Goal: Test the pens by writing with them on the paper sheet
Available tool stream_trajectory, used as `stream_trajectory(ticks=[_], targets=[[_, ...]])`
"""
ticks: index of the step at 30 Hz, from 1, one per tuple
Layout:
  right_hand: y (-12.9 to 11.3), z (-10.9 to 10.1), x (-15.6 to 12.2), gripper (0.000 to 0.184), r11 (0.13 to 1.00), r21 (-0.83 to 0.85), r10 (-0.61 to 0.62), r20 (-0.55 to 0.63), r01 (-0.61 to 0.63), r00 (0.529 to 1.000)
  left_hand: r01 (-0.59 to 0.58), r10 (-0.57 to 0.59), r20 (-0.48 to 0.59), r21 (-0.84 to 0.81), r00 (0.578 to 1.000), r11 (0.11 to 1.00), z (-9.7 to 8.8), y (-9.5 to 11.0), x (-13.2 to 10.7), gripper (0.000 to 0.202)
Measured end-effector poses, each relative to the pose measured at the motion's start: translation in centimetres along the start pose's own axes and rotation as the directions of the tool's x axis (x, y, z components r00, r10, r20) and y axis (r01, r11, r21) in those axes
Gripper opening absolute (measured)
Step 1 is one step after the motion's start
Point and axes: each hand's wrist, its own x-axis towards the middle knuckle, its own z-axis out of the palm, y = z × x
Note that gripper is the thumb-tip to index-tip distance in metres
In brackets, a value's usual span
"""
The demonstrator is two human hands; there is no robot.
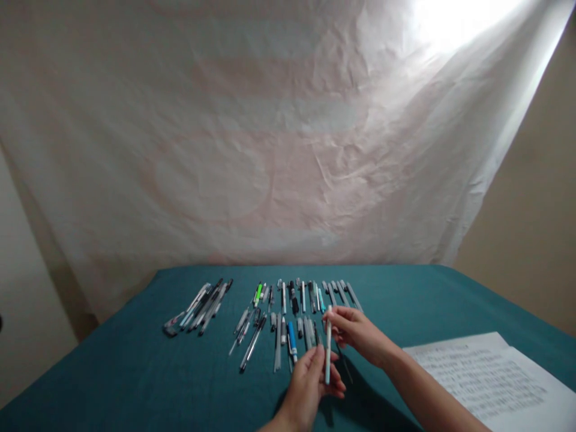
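A slim white pen (pixel 328 351) stands nearly upright above the cloth, in front of the pen rows. My right hand (pixel 355 333) pinches its upper end between thumb and fingers. Lower down, my left hand (pixel 312 375) has its thumb beside the barrel and its fingers curled behind it. Close to my left hand lies a blue pen (pixel 292 341) with a white lower part. Part of a thin dark rod (pixel 345 365) shows on the cloth beneath my right hand.
Pens, caps and clear barrels lie in two rows on the green cloth (pixel 148 372). A black-capped clear pen (pixel 252 345) lies left of my hands. Further left is a bundle of pens (pixel 209 306). Printed or written paper sheets (pixel 490 375) rest at right. A pale sheet (pixel 270 150) hangs behind.
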Motion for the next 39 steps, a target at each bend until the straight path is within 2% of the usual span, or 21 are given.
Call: stream_trajectory(ticks=[2, 5, 7, 10, 13, 16, 17, 19, 21, 23, 24, 25, 26, 27, 28, 30, 33, 36, 39], targets=[[0.8, -1.3, 0.8, 0.037, 1.0, 0.009, -0.024, -0.1, 0.025, 0.995, -0.016, 0.016, 0.034, 0.001, 0.999, 1.0, -0.1, -0.1, 0.0, 0.049], [2.4, -3.4, 1.8, 0.036, 0.965, -0.26, -0.07, -0.157, 0.027, 0.985, -0.051, 0.051, 0.061, 0.005, 0.997, 0.999, -0.2, -0.2, -0.1, 0.044], [3.6, -4.4, 2.2, 0.034, 0.88, -0.475, -0.087, -0.158, 0.002, 0.984, -0.065, 0.065, 0.061, 0.008, 0.996, 0.998, -0.3, -0.2, -0.1, 0.042], [4.9, -4.8, 2.3, 0.029, 0.733, -0.68, -0.158, -0.194, -0.016, 0.968, -0.069, 0.068, 0.059, 0.014, 0.996, 0.998, -0.4, -0.2, -0.1, 0.04], [5.2, -4.5, 2.2, 0.024, 0.596, -0.803, -0.267, -0.198, 0.0, 0.943, -0.066, 0.064, 0.066, 0.02, 0.996, 0.998, -0.4, -0.5, -0.2, 0.039], [4.8, -4.1, 2.0, 0.022, 0.52, -0.854, -0.3, -0.2, -0.016, 0.933, -0.071, 0.069, 0.073, 0.028, 0.995, 0.997, -0.4, -0.5, -0.2, 0.039], [4.7, -4.0, 2.0, 0.021, 0.512, -0.858, -0.281, -0.206, -0.035, 0.938, -0.078, 0.075, 0.073, 0.031, 0.994, 0.996, -0.3, -0.3, -0.2, 0.038], [4.5, -4.0, 1.9, 0.022, 0.532, -0.841, -0.166, -0.223, -0.103, 0.961, -0.111, 0.109, 0.056, 0.044, 0.992, 0.993, -0.2, 0.7, 0.0, 0.038], [4.4, -4.1, 1.7, 0.025, 0.56, -0.808, -0.013, -0.229, -0.183, 0.973, -0.175, 0.174, 0.01, 0.094, 0.985, 0.98, -0.6, 2.4, 0.4, 0.039], [4.4, -4.0, 1.5, 0.03, 0.58, -0.782, 0.099, -0.208, -0.226, 0.973, -0.249, 0.267, -0.049, 0.232, 0.962, 0.94, -1.7, 4.8, 1.2, 0.039], [4.4, -4.0, 1.4, 0.032, 0.59, -0.774, 0.129, -0.192, -0.23, 0.973, -0.273, 0.312, -0.061, 0.351, 0.948, 0.896, -2.6, 6.0, 1.7, 0.04], [4.4, -3.9, 1.3, 0.032, 0.598, -0.768, 0.147, -0.175, -0.229, 0.973, -0.279, 0.365, -0.075, 0.51, 0.928, 0.814, -3.8, 7.3, 2.3, 0.042], [4.5, -3.8, 1.2, 0.033, 0.607, -0.761, 0.165, -0.161, -0.229, 0.973, -0.252, 0.429, -0.086, 0.7, 0.899, 0.668, -5.2, 8.5, 2.9, 0.044], [4.5, -3.7, 1.2, 0.032, 0.616, -0.754, 0.177, -0.152, -0.23, 0.972, -0.189, 0.507, -0.086, 0.865, 0.858, 0.466, -6.7, 9.6, 3.4, 0.045], [4.5, -3.6, 1.1, 0.031, 0.624, -0.747, 0.182, -0.146, -0.228, 0.973, -0.142, 0.536, -0.099, 0.91, 0.838, 0.39, -8.4, 10.5, 3.8, 0.043], [4.5, -3.5, 1.0, 0.029, 0.64, -0.735, 0.18, -0.14, -0.224, 0.974, -0.059, 0.592, -0.125, 0.958, 0.796, 0.281, -11.9, 11.9, 4.1, 0.035], [4.6, -3.3, 0.9, 0.028, 0.658, -0.716, 0.196, -0.137, -0.233, 0.971, 0.1, 0.678, -0.145, 0.989, 0.72, 0.106, -16.3, 12.4, 3.8, 0.035], [4.5, -3.2, 0.7, 0.028, 0.665, -0.708, 0.214, -0.125, -0.238, 0.969, 0.213, 0.701, -0.13, 0.977, 0.701, -0.032, -19.0, 11.6, 3.4, 0.039], [4.4, -3.1, 0.6, 0.028, 0.675, -0.701, 0.22, -0.106, -0.23, 0.97, 0.297, 0.699, -0.125, 0.946, 0.704, -0.131, -20.5, 10.8, 3.6, 0.039]])
